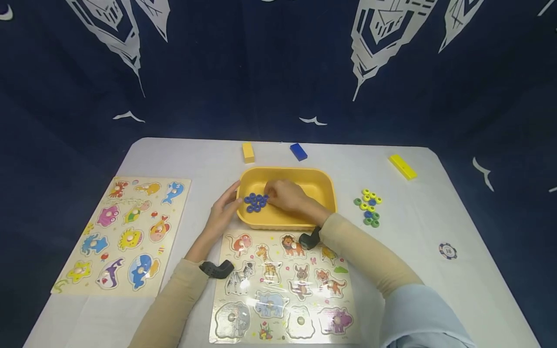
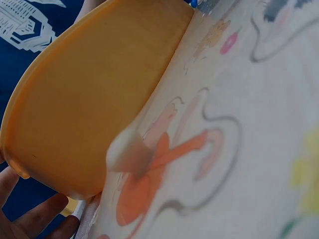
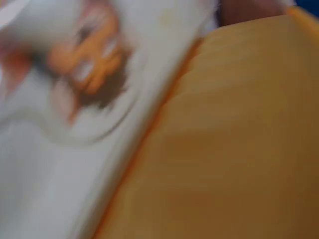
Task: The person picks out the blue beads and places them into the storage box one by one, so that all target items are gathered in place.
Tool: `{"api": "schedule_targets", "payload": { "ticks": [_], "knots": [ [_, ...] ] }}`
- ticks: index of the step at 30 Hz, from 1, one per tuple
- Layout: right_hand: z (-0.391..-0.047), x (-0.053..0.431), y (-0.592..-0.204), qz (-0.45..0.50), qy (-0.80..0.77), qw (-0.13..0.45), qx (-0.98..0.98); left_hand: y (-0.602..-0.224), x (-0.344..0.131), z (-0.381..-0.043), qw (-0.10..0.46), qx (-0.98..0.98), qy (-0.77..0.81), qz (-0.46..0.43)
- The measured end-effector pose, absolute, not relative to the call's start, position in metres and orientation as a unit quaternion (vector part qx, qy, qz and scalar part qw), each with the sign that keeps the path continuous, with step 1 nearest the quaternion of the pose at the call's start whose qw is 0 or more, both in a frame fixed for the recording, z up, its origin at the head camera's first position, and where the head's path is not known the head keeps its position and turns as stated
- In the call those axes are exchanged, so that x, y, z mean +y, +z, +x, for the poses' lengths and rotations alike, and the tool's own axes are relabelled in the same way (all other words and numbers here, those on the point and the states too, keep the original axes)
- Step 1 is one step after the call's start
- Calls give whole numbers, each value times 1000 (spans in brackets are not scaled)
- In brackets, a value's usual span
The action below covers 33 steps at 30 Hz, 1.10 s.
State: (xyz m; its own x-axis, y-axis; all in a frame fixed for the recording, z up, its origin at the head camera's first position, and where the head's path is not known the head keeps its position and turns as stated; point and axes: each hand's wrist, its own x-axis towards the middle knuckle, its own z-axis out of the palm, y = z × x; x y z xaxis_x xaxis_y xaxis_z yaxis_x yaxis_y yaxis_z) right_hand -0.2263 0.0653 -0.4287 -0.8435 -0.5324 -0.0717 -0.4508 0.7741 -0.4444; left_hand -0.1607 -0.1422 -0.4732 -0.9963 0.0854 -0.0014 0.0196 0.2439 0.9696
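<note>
A yellow plastic tray [image 1: 304,220] stands in the middle of the table. Several small blue ring beads [image 1: 255,203] lie clustered in its left part. Inside the tray, my right hand [image 1: 285,194] has its fingers curled downward and pinches a blue bead at the cluster's right edge; its fingertips are partly hidden. My left hand [image 1: 222,208] rests against the tray's left end, thumb at the rim and fingers spread along the outer wall. Those fingers [image 2: 42,214] show beside the tray's lower corner in the left wrist view. The right wrist view shows mainly the tray's side [image 3: 214,139].
An animal puzzle board [image 1: 278,275] lies right in front of the tray, a sea-animal one [image 1: 143,227] to the left. Yellow, green and blue beads [image 1: 370,208] lie to the right, near a poker chip [image 1: 447,251]. Yellow [image 1: 248,152], blue [image 1: 298,152] and long yellow blocks [image 1: 403,166] lie behind.
</note>
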Motion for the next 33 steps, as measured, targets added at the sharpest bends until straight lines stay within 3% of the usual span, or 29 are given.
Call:
{"api": "schedule_targets", "payload": {
  "ticks": [5,10,16,24,33],
  "knots": [
    [-214,86,-417,-260,-276,45,924,-473,-140,-160,27,791,611,35],
    [-195,127,-410,-259,-363,-56,893,-472,-140,-160,25,790,612,39],
    [-175,196,-415,-176,-372,-164,896,-471,-142,-160,27,787,615,41],
    [-165,277,-442,3,-345,-179,922,-471,-143,-160,21,787,615,45],
    [-167,311,-462,58,-318,-152,934,-473,-141,-161,23,786,616,42]
  ]
}}
